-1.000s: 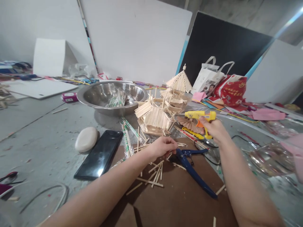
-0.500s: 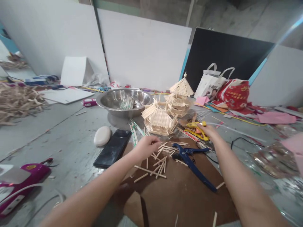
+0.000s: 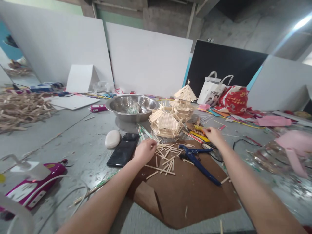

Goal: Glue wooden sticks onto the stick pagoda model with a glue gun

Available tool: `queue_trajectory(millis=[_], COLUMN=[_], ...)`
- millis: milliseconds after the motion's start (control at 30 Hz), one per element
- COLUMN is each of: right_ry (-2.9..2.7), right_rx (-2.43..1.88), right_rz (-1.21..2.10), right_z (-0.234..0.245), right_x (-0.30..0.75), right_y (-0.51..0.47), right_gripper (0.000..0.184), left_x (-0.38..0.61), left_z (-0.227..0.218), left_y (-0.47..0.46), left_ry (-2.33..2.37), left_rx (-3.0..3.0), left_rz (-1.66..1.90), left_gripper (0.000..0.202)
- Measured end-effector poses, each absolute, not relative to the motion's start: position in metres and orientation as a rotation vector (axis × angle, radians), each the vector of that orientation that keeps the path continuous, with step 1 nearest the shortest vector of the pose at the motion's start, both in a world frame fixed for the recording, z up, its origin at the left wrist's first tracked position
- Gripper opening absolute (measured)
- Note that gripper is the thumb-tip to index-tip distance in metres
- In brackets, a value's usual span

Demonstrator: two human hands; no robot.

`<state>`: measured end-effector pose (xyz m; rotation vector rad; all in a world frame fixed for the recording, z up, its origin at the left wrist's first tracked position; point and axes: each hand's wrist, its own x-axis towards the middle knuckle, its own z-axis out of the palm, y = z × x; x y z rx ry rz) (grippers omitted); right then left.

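Note:
My left hand (image 3: 145, 151) is closed, fingers curled together at the left edge of a pile of short wooden sticks (image 3: 168, 159); anything between its fingertips is hidden. To the right, my right hand (image 3: 214, 136) pinches the end of a yellow-handled tool (image 3: 200, 128), whose exact kind I cannot make out. Blue-handled cutters (image 3: 198, 164) lie between my arms on a brown board (image 3: 195, 204). Just beyond the sticks stands a small pavilion model (image 3: 167, 123) built from sticks, with a taller pointed-roof one (image 3: 185, 96) behind it.
A black phone (image 3: 123, 150) and white oval case (image 3: 112, 139) lie left of my left hand. Behind them is a steel basin (image 3: 133, 109). A purple power strip (image 3: 36, 185) with cables sits at lower left, a pink-lidded clear jug (image 3: 275, 156) at right. Bags (image 3: 234, 99) stand behind.
The view has shifted, tilting up slightly. My left hand has drawn back a little from the sticks' middle to their left side. My right hand stays at the yellow-handled tool.

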<state>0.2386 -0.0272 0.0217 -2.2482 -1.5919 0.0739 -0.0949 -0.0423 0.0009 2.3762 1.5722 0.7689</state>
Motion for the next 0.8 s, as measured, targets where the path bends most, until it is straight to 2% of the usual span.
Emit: queue_trajectory(millis=[300,533,800], right_ry=[-2.109,-2.065,-1.996], right_rx=[-1.967,-1.964,-1.954], right_rz=[0.418,0.422,0.353], right_z=[0.020,0.007,0.006], right_x=[0.189,0.189,0.188], right_y=[-0.091,-0.096,-0.096], right_gripper=[0.031,0.028,0.030], left_x=[-0.088,-0.082,-0.063], left_z=[0.001,0.007,0.020], left_y=[-0.055,-0.059,-0.082], left_ry=[1.458,1.388,0.951], left_rx=[2.820,2.909,2.971], left_rz=[0.518,0.435,0.537], left_gripper=[0.023,0.024,0.025])
